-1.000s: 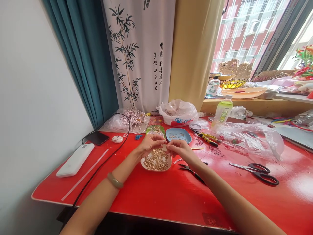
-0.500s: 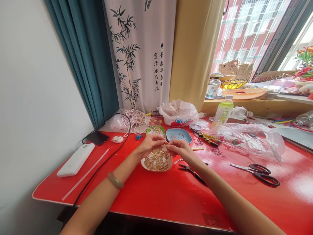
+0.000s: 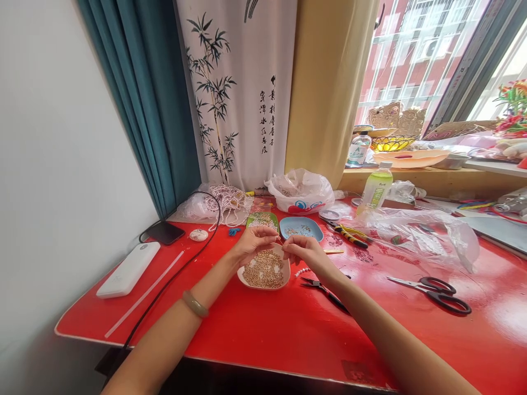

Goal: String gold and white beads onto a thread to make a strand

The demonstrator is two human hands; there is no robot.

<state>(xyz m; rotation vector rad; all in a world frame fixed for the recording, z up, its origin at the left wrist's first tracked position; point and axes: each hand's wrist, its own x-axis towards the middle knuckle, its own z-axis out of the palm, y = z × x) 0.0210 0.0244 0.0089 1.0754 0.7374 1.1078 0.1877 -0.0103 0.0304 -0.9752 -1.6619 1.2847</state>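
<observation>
Above the cream tray (image 3: pixel 263 287) of gold and white beads, my left hand (image 3: pixel 257 244) is closed in a pinch. A tiny pale thing like a bead shows at its fingertips. My right hand (image 3: pixel 302 249), a little apart on the right, also pinches with thumb and finger; what it holds is too fine to make out. Just below my right hand lies a short strand of pearly beads (image 3: pixel 303 271). Black-handled pliers (image 3: pixel 325 291) rest near my right wrist. Behind my hands are a green tray (image 3: pixel 250 220) and a blue tray (image 3: pixel 301 218) with small beads.
Scissors (image 3: pixel 436 291) and a clear plastic bag (image 3: pixel 432 236) lie on the right, yellow-black pliers (image 3: pixel 349 235) farther back. A bottle (image 3: pixel 377 186) and a white bag (image 3: pixel 302 189) stand behind. On the left are a white power bank (image 3: pixel 128 270), a phone (image 3: pixel 167 232) and a black cable (image 3: pixel 175 273).
My fingertips have parted slightly, leaving a small gap between the two hands. The short bead strand has shifted a little to the right.
</observation>
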